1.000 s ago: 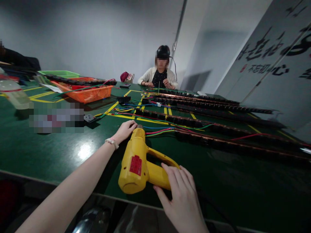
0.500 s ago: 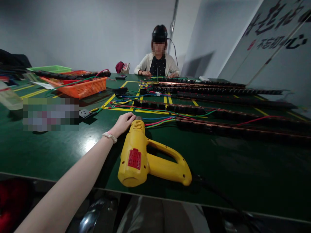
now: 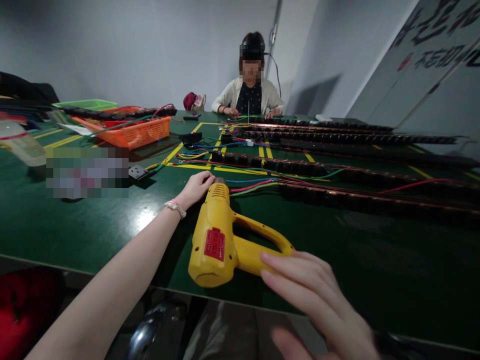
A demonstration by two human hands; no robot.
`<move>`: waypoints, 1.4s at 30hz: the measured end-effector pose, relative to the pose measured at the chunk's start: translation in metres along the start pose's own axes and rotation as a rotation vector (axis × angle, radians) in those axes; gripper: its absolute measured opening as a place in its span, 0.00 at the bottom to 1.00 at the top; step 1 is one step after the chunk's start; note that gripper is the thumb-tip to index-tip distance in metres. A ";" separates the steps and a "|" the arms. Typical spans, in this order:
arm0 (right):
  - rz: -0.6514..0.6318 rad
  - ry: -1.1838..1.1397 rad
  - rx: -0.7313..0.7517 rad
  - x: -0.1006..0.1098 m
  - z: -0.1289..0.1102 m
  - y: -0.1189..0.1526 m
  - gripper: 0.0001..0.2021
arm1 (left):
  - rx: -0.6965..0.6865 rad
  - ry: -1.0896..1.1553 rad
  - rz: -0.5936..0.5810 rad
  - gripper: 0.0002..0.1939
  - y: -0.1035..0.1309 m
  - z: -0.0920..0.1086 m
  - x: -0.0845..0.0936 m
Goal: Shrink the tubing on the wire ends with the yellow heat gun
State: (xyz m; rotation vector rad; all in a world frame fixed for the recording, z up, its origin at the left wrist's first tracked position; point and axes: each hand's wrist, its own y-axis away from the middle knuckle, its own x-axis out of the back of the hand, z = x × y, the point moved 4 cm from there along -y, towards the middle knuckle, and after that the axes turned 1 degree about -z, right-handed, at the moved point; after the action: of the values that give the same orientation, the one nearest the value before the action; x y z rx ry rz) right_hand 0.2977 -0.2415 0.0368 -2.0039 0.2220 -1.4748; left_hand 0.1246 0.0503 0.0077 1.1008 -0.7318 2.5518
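Note:
A yellow heat gun (image 3: pixel 215 225) lies on the green table, its nozzle pointing away and its handle to the right. My left hand (image 3: pixel 197 189) is closed beside the nozzle, at the ends of the blue, red and yellow-green wires (image 3: pixel 255 187); what its fingers pinch is hidden. My right hand (image 3: pixel 311 285) is over the rear of the gun's handle, fingers spread, with the thumb low and apart from it. The wires run right into a long black strip (image 3: pixel 337 197) with copper-coloured lines.
More long black strips (image 3: pixel 270 162) with wires lie behind. At the left are an orange basket (image 3: pixel 138 134), a green tray (image 3: pixel 90 104), a plastic cup (image 3: pixel 22 145) and a socket block (image 3: pixel 138 172). A person (image 3: pixel 249 97) sits across the table (image 3: pixel 93 240).
My right hand has come into view from the lower right, reaching the heat gun's handle. My left hand stays by the nozzle. The whole view has shifted slightly.

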 end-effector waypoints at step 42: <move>0.009 0.471 -0.070 0.014 0.064 0.037 0.23 | 0.009 0.080 0.020 0.14 0.004 -0.006 -0.003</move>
State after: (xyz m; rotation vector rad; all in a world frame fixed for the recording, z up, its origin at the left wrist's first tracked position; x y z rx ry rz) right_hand 0.3693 -0.2525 0.0156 -1.6744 0.4825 -1.9397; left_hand 0.1213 0.0500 0.0008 0.9931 -0.7157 2.6019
